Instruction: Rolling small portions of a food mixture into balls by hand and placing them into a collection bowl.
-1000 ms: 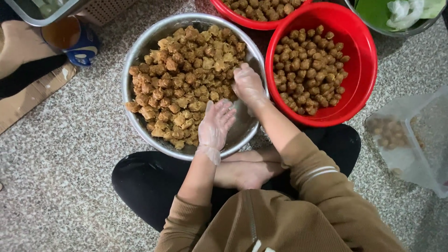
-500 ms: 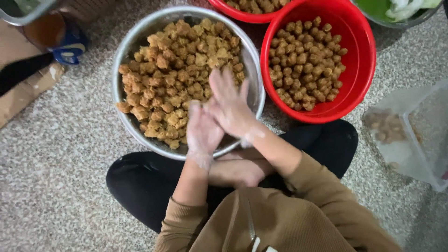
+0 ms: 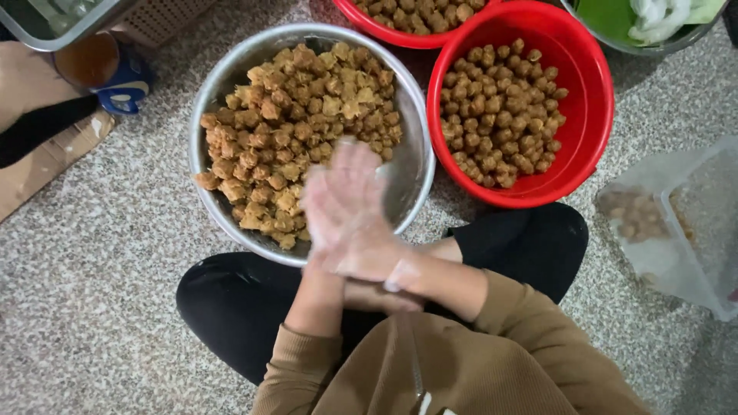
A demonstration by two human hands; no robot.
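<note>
Both hands [image 3: 346,211], blurred, pressed together above the steel bowl [image 3: 411,173], contents hidden.

metal bowl [image 3: 223,84] left of basin [image 3: 592,100], hands [image 3: 346,207] over bowl

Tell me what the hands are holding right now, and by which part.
Cannot tell: left hand and right hand are pressed together, blurred, above the metal bowl.

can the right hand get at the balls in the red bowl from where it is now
Probably yes. The right hand is pressed against the left hand over the near edge of the metal bowl. The red bowl sits just to its right, open on top, with nothing between them.
</note>
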